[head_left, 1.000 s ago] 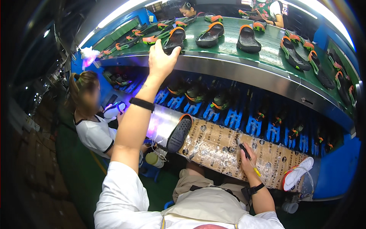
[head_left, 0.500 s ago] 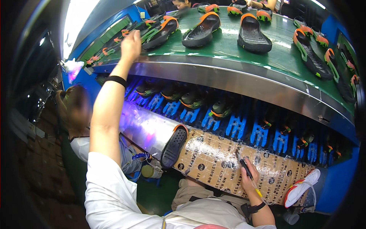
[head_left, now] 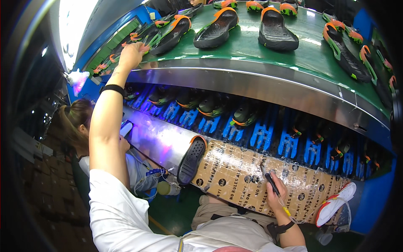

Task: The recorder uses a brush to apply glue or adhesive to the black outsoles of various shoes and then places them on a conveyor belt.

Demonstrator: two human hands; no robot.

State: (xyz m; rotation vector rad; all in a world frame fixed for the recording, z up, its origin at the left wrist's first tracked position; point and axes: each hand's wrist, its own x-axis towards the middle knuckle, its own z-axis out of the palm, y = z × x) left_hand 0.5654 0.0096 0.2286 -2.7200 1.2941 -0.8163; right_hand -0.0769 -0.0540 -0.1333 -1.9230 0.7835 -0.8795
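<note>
My left hand [head_left: 131, 55] reaches to the far left onto the green conveyor belt [head_left: 247, 61]. Its fingers are closed at the orange end of an orange and green shoe sole [head_left: 145, 47]; the fingertips are partly hidden. In my right hand [head_left: 276, 195] is a slim black-handled tool [head_left: 271, 183] with a thin pale tip; its exact kind is unclear. The tip points at the cardboard-covered bench [head_left: 235, 176]. A black shoe sole [head_left: 192, 161] with an orange edge and rows of holes rests at the cardboard's left end.
Several black and orange soles [head_left: 216, 29] stand on the belt. Beneath it, blue racks [head_left: 260, 136] carry dark shoe parts. A white and red shoe [head_left: 336, 204] sits at the bench's right end. A co-worker [head_left: 82, 122] is at the left, near a purple-lit metal strip [head_left: 163, 134].
My left hand has moved left and slightly down along the belt's edge, uncovering the orange end of the sole. The right hand keeps the tool almost in place.
</note>
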